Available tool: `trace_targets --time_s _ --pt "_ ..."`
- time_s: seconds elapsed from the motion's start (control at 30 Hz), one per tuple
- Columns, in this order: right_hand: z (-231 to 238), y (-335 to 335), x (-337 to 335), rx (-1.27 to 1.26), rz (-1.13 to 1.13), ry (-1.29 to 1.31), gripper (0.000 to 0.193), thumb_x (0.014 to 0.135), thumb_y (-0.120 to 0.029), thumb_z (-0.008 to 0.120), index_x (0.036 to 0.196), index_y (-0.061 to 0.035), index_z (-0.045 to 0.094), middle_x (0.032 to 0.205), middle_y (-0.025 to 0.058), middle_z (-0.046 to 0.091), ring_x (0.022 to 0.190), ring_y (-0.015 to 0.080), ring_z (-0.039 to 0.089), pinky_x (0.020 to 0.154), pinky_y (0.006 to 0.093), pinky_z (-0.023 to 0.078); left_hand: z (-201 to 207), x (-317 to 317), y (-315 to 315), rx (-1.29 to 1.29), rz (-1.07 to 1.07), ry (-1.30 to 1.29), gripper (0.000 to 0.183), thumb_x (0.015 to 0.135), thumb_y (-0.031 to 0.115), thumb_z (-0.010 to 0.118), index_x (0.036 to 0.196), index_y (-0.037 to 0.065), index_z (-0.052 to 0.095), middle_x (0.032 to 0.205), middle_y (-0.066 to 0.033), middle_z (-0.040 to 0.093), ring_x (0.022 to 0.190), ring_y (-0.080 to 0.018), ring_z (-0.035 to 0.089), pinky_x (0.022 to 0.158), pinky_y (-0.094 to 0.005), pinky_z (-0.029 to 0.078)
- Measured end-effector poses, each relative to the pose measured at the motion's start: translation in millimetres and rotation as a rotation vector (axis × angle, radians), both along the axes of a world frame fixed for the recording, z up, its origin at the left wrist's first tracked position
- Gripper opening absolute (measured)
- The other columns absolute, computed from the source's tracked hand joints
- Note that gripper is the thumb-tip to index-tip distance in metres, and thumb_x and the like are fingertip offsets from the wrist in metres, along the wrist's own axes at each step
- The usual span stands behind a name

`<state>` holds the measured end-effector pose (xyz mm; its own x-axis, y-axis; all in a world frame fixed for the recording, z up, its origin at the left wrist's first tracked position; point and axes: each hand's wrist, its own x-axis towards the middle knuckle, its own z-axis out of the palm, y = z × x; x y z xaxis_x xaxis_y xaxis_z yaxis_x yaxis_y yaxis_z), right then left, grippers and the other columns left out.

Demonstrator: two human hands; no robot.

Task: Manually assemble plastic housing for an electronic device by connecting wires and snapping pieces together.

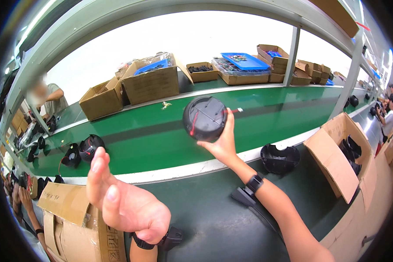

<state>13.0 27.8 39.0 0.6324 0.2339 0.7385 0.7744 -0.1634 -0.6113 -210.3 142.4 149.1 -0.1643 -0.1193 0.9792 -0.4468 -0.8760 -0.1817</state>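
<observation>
My right hand (222,143) is closed on the rim of a round black plastic housing (205,118), holding it over the green conveyor belt (161,148). A red wire runs across the housing's face, and a small white connector (239,110) sticks out past my fingers. My left hand (133,205) is raised close to the camera, palm turned inward and fingers apart, with nothing in it. Beyond its fingertips, two more black housings (91,147) with red wires lie on the belt. A cut-out black shell (280,158) rests on the near bench, right of my right forearm.
An open carton (343,161) holding black shells stands at the right; another carton (70,205) stands at the left. Across the belt are part boxes (150,83) and a blue tray (245,61). Metal posts (292,56) rise beyond. Other people work at both sides.
</observation>
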Motion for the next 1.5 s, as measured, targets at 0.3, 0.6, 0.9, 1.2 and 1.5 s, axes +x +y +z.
trace_targets --time_s 0.3,0.6,0.9,1.2,1.5 --pt "-29 52 54 -0.047 -0.428 0.319 0.125 0.051 -0.02 0.093 0.144 0.0026 0.012 0.143 0.0266 0.025 0.133 0.0427 0.029 0.113 0.0452 0.028 -3 1 -2 -0.113 -0.018 0.116 0.065 0.094 0.052 0.027 0.13 0.002 0.047 0.136 -0.0294 0.04 0.118 -0.0453 0.051 0.098 -0.0504 0.04" --pt "-10 21 53 -0.187 -0.387 0.489 0.136 0.053 -0.03 0.092 0.149 -0.0027 0.0 0.149 0.0361 0.008 0.139 0.0486 0.019 0.114 0.0478 0.026 -10 6 -6 -0.149 -0.039 0.096 0.063 0.093 0.052 0.029 0.123 0.002 0.053 0.131 -0.0249 0.043 0.105 -0.0358 0.059 0.079 -0.0375 0.044" --pt "71 -125 -87 -0.629 0.367 -0.098 0.07 0.072 -0.018 0.077 0.133 -0.0038 0.045 0.131 0.0174 0.05 0.123 0.0361 0.048 0.103 0.0435 0.04 -1 0 0 -0.096 0.034 0.115 0.043 0.09 0.034 0.036 0.103 -0.001 0.058 0.106 -0.0194 0.054 0.093 -0.0265 0.057 0.079 -0.0367 0.042" --pt "53 -226 -86 -0.739 -0.227 -0.189 0.071 0.066 -0.021 0.081 0.128 -0.0079 0.05 0.128 0.0128 0.05 0.124 0.0323 0.045 0.104 0.0491 0.033 -85 70 -33 -0.586 -0.416 0.696 0.031 0.092 0.012 0.044 0.062 0.004 0.041 0.059 -0.003 0.041 0.053 -0.0114 0.037 0.049 -0.0261 0.029" --pt "-10 -265 -48 -0.541 -0.299 0.251 0.055 0.069 -0.02 0.079 0.116 -0.003 0.056 0.093 0.0142 0.065 0.093 0.0319 0.062 0.082 0.0412 0.048 -156 73 -93 -0.856 -0.702 1.01 0.033 0.096 0.008 0.041 0.063 0.005 0.039 0.056 -0.0012 0.039 0.049 -0.0071 0.036 0.046 -0.0235 0.031"
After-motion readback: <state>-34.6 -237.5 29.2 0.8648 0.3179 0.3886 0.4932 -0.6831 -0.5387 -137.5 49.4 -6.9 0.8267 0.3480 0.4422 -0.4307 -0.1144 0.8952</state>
